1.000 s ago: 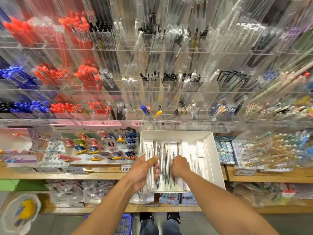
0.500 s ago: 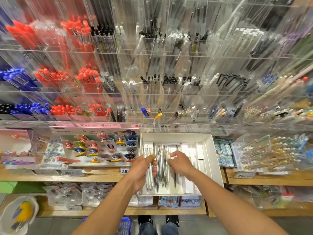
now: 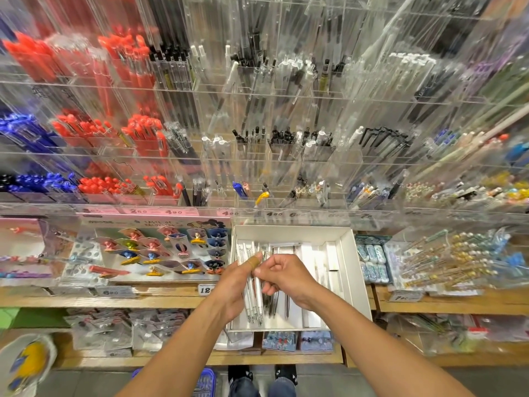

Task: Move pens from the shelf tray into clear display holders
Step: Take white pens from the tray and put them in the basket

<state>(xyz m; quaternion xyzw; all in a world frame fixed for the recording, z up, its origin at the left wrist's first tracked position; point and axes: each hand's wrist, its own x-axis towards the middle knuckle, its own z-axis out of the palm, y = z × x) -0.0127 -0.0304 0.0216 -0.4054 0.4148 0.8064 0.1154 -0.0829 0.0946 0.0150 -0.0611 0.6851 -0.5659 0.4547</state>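
Both hands have come up off the tray since a second ago, when they were down flat among the pens; now they meet just above it with a bunch lifted out. Going left to right: far off to the left of the left hand (image 3: 233, 285) sits a card of colourful clip toys (image 3: 160, 250) on the wooden shelf (image 3: 114, 300). That left hand is curled around a bundle of clear pens (image 3: 253, 299), thumb on top with a tan plaster on it, and the pens' lower ends poke out below the palm. Right up against it, the right hand (image 3: 286, 277) has its fingers curled too and seems to be pinching the same bundle near the top, though I can't make out exactly which pens it has. Under and behind both hands is the white tray (image 3: 353, 270), with more pens (image 3: 287, 303) and white boxes lying in it. Above the hands, rows of clear display holders (image 3: 286, 156) run across the wall, stocked with red, blue, black and clear pens. Off to the right of the right hand there's a pack of pens with gold beads (image 3: 446, 262).
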